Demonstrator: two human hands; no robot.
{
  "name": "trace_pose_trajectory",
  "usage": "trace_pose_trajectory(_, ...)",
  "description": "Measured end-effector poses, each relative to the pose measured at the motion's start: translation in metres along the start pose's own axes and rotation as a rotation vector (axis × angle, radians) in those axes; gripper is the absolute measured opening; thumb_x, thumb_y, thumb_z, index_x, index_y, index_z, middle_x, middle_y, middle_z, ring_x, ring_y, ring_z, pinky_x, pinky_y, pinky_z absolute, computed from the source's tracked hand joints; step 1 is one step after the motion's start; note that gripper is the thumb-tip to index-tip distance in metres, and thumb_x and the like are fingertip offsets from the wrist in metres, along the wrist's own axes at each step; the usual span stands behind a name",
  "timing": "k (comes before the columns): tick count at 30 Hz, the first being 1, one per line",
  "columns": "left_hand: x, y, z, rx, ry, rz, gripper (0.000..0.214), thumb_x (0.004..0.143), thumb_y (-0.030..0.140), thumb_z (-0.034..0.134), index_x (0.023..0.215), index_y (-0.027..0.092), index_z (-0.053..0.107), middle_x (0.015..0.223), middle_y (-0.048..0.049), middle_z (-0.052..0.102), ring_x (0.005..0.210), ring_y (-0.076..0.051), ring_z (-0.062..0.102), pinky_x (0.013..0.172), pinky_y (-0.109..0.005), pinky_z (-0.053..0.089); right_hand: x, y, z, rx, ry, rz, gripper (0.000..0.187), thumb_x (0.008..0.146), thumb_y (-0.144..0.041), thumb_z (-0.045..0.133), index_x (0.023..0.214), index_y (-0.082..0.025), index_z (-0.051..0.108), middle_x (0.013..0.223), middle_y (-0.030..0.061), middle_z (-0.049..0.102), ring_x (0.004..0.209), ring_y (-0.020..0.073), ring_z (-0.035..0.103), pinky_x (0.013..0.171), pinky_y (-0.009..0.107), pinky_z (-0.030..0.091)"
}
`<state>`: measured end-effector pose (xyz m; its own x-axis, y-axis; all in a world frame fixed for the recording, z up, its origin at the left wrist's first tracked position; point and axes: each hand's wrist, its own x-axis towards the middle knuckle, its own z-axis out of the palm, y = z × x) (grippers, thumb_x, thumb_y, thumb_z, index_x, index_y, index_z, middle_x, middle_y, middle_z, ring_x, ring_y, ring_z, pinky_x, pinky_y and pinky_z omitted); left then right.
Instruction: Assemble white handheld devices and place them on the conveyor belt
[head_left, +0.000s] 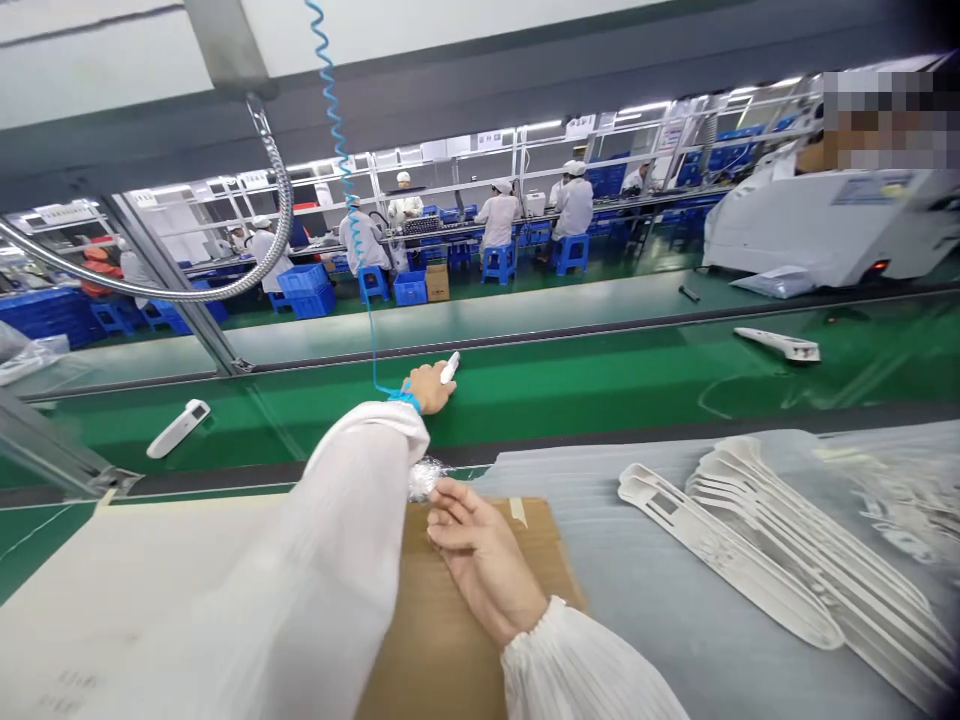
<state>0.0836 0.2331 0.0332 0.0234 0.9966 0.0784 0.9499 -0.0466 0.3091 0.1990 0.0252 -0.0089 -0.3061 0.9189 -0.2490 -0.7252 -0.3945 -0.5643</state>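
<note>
My left hand (429,386) reaches far out over the green conveyor belt (600,385) and is closed on a white plastic part (449,368). A blue coiled wrist strap (339,150) runs from that wrist upward. My right hand (480,555) rests on a brown cardboard sheet (442,640) near me, fingers pinched on a small crumpled clear plastic wrap (424,478). A stack of white plastic shells (780,560) lies to the right on grey foam sheet (645,620).
Two more white parts lie on the belt, one at the left (178,428) and one at the right (780,345). A metal flexible hose (277,220) hangs at upper left. Several people in white coats sit at far benches with blue stools and crates.
</note>
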Motion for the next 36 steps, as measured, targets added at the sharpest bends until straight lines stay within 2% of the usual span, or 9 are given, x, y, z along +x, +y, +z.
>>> trace_pose_trajectory(5,-0.003,0.023,0.030,-0.092,0.024,-0.090,0.028,0.088,0.019,0.058,0.115,0.017,0.064,0.134,-0.0204,0.056,0.132,-0.037,0.050,0.107,-0.052,0.039,0.000,-0.001,0.001,0.025,-0.007,0.015,0.048,0.045,-0.002,0.082,0.090,-0.017,0.075,0.093,0.0030,0.068,0.075,0.0106,0.057,0.074,0.023,0.045)
trace_pose_trajectory(10,-0.034,0.015,-0.015,-0.335,0.006,-0.120,0.054,0.070,0.001,0.062,0.120,0.018,0.056,0.118,-0.0139,0.068,0.107,-0.027,0.065,0.087,-0.038,0.053,0.003,-0.006,0.004,0.075,0.035,-0.013,0.041,0.059,-0.034,0.094,0.090,-0.017,0.073,0.090,0.0028,0.068,0.075,0.0130,0.060,0.071,0.024,0.048)
trace_pose_trajectory(15,-0.124,-0.002,-0.066,-0.641,-0.186,0.089,0.045,0.059,-0.002,0.062,0.100,0.016,0.062,0.100,-0.0054,0.072,0.085,-0.018,0.069,0.072,-0.027,0.055,-0.007,-0.017,0.010,0.082,-0.152,0.115,0.055,0.072,-0.069,0.076,0.097,-0.020,0.073,0.098,0.0066,0.071,0.065,0.0129,0.057,0.062,0.027,0.047)
trace_pose_trajectory(17,-0.165,-0.010,-0.067,-0.831,-0.346,0.196,0.043,0.064,0.003,0.060,0.104,0.017,0.062,0.100,-0.0065,0.072,0.070,-0.015,0.067,0.061,-0.027,0.054,-0.013,-0.015,0.011,-0.093,-0.284,0.155,0.054,0.076,-0.070,0.072,0.098,-0.020,0.072,0.093,0.0061,0.072,0.060,0.0118,0.052,0.057,0.026,0.042)
trace_pose_trajectory(19,-0.199,-0.019,-0.056,-0.868,-0.255,0.183,0.049,0.067,0.004,0.056,0.113,0.019,0.062,0.112,-0.0077,0.071,0.072,-0.015,0.067,0.064,-0.029,0.055,-0.016,-0.007,0.011,-0.330,-0.326,0.133,0.044,0.078,-0.062,0.076,0.089,-0.019,0.070,0.074,0.0023,0.067,0.055,0.0109,0.047,0.053,0.025,0.035)
trace_pose_trajectory(23,-0.239,-0.026,-0.023,-0.915,0.241,-0.052,0.035,0.083,0.015,0.060,0.117,0.018,0.061,0.126,-0.0121,0.066,0.113,-0.022,0.065,0.098,-0.037,0.053,-0.016,0.012,0.009,-0.493,-0.274,-0.064,0.034,0.079,-0.050,0.080,0.092,-0.021,0.071,0.079,0.0014,0.069,0.075,0.0152,0.058,0.069,0.027,0.044)
trace_pose_trajectory(26,-0.256,-0.022,-0.010,-1.024,0.154,-0.068,0.030,0.094,0.034,0.057,0.119,0.019,0.061,0.127,-0.0137,0.066,0.114,-0.023,0.065,0.098,-0.039,0.054,-0.016,0.018,0.011,-0.377,-0.208,-0.123,0.040,0.082,-0.053,0.076,0.111,-0.026,0.071,0.113,0.0039,0.070,0.105,0.0211,0.061,0.093,0.035,0.045)
trace_pose_trajectory(30,-0.267,-0.018,-0.013,-0.967,0.073,-0.012,0.033,0.091,0.033,0.061,0.124,0.024,0.064,0.126,-0.0089,0.069,0.112,-0.024,0.066,0.096,-0.038,0.053,-0.018,0.016,0.014,-0.585,-0.116,-0.163,0.045,0.087,-0.064,0.064,0.111,-0.026,0.071,0.109,0.0046,0.069,0.106,0.0238,0.060,0.097,0.039,0.044)
trace_pose_trajectory(36,-0.264,-0.035,-0.026,-0.724,0.117,0.001,0.030,0.095,0.026,0.049,0.118,0.026,0.069,0.109,-0.0050,0.074,0.099,-0.025,0.066,0.090,-0.037,0.050,-0.017,0.004,0.006,-1.260,0.088,-0.767,0.038,0.089,-0.049,0.067,0.119,-0.026,0.061,0.106,0.0063,0.063,0.087,0.0233,0.057,0.082,0.040,0.045)
